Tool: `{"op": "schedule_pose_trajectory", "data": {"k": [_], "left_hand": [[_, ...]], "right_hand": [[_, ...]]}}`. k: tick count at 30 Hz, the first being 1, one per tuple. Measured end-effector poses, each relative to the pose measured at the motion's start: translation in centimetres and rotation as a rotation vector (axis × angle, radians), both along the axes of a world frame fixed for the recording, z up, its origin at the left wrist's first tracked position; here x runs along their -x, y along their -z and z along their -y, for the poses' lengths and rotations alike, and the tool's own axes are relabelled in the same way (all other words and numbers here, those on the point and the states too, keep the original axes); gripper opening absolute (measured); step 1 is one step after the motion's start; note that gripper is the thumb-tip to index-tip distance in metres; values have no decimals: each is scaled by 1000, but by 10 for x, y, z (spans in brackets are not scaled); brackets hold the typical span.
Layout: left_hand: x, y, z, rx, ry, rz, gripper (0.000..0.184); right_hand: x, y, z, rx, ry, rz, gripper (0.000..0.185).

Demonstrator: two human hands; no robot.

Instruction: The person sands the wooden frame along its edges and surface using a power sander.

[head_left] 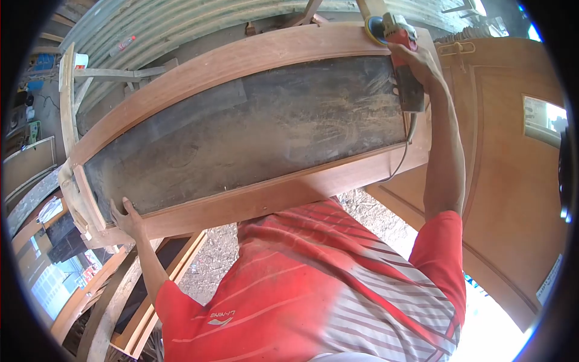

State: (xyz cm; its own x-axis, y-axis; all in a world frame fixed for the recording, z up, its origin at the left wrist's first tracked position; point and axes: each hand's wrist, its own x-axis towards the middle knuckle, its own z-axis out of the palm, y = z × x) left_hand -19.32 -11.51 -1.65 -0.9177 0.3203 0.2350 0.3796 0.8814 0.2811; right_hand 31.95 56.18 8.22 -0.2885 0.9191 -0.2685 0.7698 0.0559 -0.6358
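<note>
My right hand [417, 63] is wrapped around the red and dark body of an angle grinder [411, 90]. The grinder's round disc [376, 29] is at the upper right end of a wooden frame [289, 42], against its curved top rail. Inside the frame lies a dark, dust-covered panel [253, 127]. At the lower left corner, my left hand [128, 221] rests across the bottom rail, with its fingers spread and their tips on the panel. From the grinder's lower end a cord [403, 158] hangs down over the bottom rail.
A brown wooden door [512, 120] with a small glass pane stands at the right. Corrugated metal sheeting [211, 24] runs along the back. Wooden supports [67, 102] stand at the left, with stacked timber [114, 295] below. A plastic bottle [126, 43] lies on the sheeting.
</note>
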Motion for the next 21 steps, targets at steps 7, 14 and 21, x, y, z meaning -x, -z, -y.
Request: {"op": "schedule_pose_trajectory", "data": {"k": [7,14,21], "left_hand": [[-3,-7,-10,7,-29,-6,68],[9,8,18,78,47,-26,66],[1,2,4,56,-12,-8,66]], "right_hand": [[12,8,-15,-112,-53,-251,44],[92,7,66,33,-238,45,52],[18,3,-6,53,-20,-9,56]]}}
